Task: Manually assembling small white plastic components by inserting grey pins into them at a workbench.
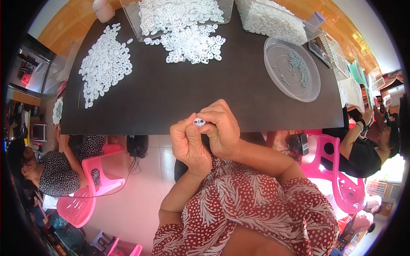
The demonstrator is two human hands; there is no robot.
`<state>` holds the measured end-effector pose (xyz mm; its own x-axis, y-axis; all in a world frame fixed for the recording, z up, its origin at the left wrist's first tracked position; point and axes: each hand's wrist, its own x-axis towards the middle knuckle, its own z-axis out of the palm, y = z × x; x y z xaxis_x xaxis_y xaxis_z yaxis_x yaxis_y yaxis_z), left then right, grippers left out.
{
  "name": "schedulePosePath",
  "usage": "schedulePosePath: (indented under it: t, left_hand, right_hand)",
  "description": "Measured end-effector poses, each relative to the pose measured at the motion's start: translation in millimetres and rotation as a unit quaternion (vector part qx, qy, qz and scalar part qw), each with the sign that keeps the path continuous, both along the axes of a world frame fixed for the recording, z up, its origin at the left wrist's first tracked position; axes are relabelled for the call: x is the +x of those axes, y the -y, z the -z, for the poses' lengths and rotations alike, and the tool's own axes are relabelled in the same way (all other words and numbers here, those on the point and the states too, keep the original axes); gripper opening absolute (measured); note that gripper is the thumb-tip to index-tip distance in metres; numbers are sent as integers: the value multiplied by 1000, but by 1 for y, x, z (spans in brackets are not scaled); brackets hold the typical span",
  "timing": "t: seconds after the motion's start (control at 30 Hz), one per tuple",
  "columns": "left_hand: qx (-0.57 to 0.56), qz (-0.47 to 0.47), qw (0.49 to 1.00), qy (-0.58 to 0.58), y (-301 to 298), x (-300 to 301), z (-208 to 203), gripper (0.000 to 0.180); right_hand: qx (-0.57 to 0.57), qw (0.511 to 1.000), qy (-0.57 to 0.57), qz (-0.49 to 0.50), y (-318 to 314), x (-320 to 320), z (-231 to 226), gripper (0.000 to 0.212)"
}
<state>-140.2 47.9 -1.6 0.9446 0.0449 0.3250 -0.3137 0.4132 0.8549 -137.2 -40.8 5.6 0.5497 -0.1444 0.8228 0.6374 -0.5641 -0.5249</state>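
Just past the near edge of the dark table [171, 94], both my hands meet around a small white oval plastic piece [199, 122] with two dark holes. My left hand [189, 145] pinches it between thumb and fingers from the left. From the other side, the curled fingers and thumb of my right hand [223, 130] press on it. Fingers hide part of its rim. Similar white pieces lie in a loose pile [193, 44] ahead of my hands and in another pile [106, 66] at the left.
A clear tray [135, 25] of white pieces stands at the back, beside a clear bin [273, 21] of them. The round plastic lid [273, 70] at right holds small grey-green parts [299, 68]. A phone [319, 54] lies nearby. People sit on pink chairs [92, 170] at both sides.
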Motion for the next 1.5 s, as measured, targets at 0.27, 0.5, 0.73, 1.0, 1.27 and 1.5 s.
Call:
schedulePosePath:
  t: [0.27,0.5,0.73,1.0,1.27,1.5]
  left_hand:
    - [52,-24,998,19,3,7,7,17]
    - [69,-26,997,-21,8,3,2,19]
    - [183,80,980,-26,2,18,-7,25]
    - [510,-56,784,350,7,106,-36,39]
    - [601,21,650,465,38,173,-12,51]
    - [608,59,649,453,26,176,-12,39]
  right_hand:
    - [0,1000,0,4,3,5,8,21]
    - [8,1000,-19,19,6,4,3,21]
    - [10,990,-136,36,44,2,-15,12]
    - [-6,974,-148,170,142,48,-75,13]
    - [-137,933,-72,326,246,123,-109,13]
    - [-251,878,-119,389,318,157,-107,9]
